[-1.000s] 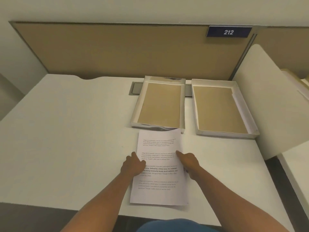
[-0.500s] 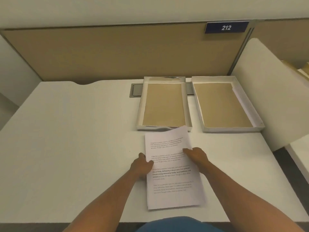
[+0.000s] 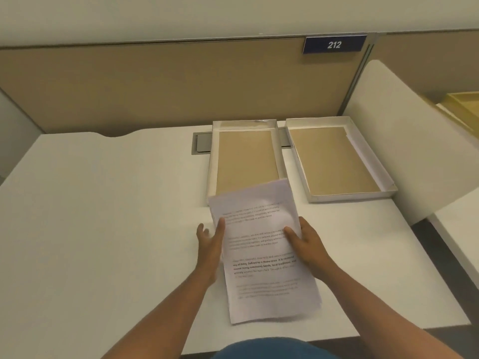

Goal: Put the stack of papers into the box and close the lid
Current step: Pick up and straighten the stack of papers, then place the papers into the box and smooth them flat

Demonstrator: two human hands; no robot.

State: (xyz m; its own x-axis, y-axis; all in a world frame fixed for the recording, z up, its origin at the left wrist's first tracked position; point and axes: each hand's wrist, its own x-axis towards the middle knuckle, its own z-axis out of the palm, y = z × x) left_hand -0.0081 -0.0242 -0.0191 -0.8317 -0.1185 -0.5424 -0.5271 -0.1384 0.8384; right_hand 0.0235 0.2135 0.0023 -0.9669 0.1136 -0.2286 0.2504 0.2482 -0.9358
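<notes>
A stack of printed white papers [image 3: 261, 255] is lifted off the white desk, its far edge over the near rim of the left tray. My left hand [image 3: 211, 240] holds its left edge, thumb on top. My right hand [image 3: 305, 242] grips its right edge, thumb on top as well. Two shallow white cardboard trays with brown bottoms lie side by side behind the papers: the left tray [image 3: 213, 161] and the right tray [image 3: 300, 161]. I cannot tell which is the box and which the lid.
A grey cable slot [image 3: 201, 143] is set in the desk [image 3: 103, 216] behind the left tray. A tan partition with a blue sign "212" [image 3: 334, 44] closes the back. A white side panel [image 3: 404, 141] stands at the right.
The papers have risen from the desk and moved toward the left tray, now overlapping its near rim. Both hands shifted from resting on the sheets to gripping their side edges.
</notes>
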